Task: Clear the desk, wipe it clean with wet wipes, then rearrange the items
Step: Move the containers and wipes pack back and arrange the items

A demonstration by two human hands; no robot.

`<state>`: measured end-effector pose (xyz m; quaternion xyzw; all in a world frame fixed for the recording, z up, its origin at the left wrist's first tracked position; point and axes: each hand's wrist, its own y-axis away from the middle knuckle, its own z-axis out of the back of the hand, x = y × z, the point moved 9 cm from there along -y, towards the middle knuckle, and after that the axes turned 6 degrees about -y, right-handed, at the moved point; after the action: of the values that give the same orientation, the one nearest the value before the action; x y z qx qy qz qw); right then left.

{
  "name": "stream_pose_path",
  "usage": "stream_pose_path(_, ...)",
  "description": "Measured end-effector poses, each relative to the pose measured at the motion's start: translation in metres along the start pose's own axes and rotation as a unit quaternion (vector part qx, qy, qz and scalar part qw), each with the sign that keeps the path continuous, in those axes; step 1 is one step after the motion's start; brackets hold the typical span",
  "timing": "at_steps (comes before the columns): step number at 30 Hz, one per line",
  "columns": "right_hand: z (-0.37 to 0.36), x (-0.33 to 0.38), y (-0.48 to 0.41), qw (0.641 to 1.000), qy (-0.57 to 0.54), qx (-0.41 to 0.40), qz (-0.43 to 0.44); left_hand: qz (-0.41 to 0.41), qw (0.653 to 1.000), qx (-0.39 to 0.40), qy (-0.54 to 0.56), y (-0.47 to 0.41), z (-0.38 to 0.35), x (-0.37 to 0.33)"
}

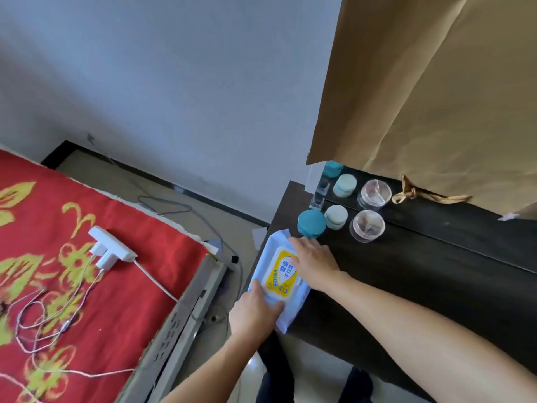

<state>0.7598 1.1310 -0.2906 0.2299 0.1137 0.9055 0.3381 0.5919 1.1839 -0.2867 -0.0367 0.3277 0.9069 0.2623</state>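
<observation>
Looking down from the head camera, a soft pale-blue wet wipes pack with a yellow and white flip lid (280,276) is seen at the left edge of the dark wooden desk (406,271), and part of it seems to hang past that edge. The pack's near end is gripped by the left hand (255,309), thumb laid across the top and fingers curled round the side. The right hand (315,261) is laid on the far side of the pack, fingers pretty much straight and spread over the lid's edge, nothing actually clasped. Whether the lid is lifted at all can't be told, since it's partly covered.

Just beyond the pack, a round teal-lidded jar (311,223), a smaller pale-green-lidded jar (336,217) and a clear round plastic container (367,226) are lined up in a row. Copies of them are shown behind, like a mirror, under a big tan cloth (436,97) with a knotted tie.

Off to the left, a red bedspread with a yellow-green floral pattern (87,286) is seen, with a white power strip (112,247) and thin tangled cables lying on it.
</observation>
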Motion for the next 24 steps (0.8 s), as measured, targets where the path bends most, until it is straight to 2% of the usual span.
stream_pose_path(3,0.011,-0.009,0.011,0.999,-0.035,-0.028,-0.014,-0.085,0.986,-0.031,-0.141,-0.006,0.018,-0.015)
stream_pose_path(5,0.023,-0.021,0.025,0.996,-0.062,-0.061,-0.019,-0.135,0.974,-0.059,-0.174,-0.005,0.03,-0.034)
stream_pose_path(9,0.048,-0.059,0.07,0.989,-0.079,-0.113,-0.046,-0.229,0.952,-0.084,-0.186,0.01,0.04,-0.093)
stream_pose_path(13,0.076,-0.111,0.137,0.976,-0.071,-0.182,-0.092,-0.336,0.915,-0.096,-0.204,0.051,0.024,-0.166)
stream_pose_path(18,0.097,-0.178,0.254,0.954,-0.07,-0.255,-0.141,-0.444,0.863,-0.113,-0.215,0.13,-0.024,-0.247)
stream_pose_path(24,0.102,-0.254,0.43,0.917,-0.044,-0.333,-0.215,-0.535,0.811,-0.104,-0.213,0.26,-0.109,-0.324)
